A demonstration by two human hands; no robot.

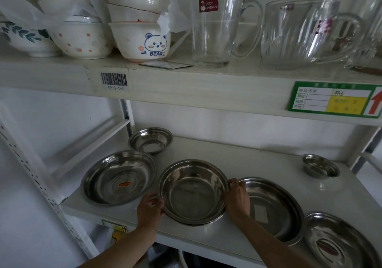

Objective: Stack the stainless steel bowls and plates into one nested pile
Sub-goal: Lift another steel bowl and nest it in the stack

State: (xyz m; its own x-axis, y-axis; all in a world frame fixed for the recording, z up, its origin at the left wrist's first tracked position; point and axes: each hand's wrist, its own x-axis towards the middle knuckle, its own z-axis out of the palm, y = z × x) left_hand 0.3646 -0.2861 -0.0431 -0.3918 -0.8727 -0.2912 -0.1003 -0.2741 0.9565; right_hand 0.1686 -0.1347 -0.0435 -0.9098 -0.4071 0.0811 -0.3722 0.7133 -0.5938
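Observation:
A deep steel bowl sits in the middle of the lower shelf. My left hand grips its left rim and my right hand grips its right rim. To its left lies a wide steel plate with an orange sticker. Behind that stands a small steel bowl. Right of my right hand lies a broad steel plate, partly under my hand. Another steel plate lies at the front right. A tiny steel bowl stands at the back right.
The upper shelf hangs low over the steel dishes and carries ceramic bowls and glass mugs. A white upright post stands behind the small bowl. The lower shelf's front edge runs just under my hands.

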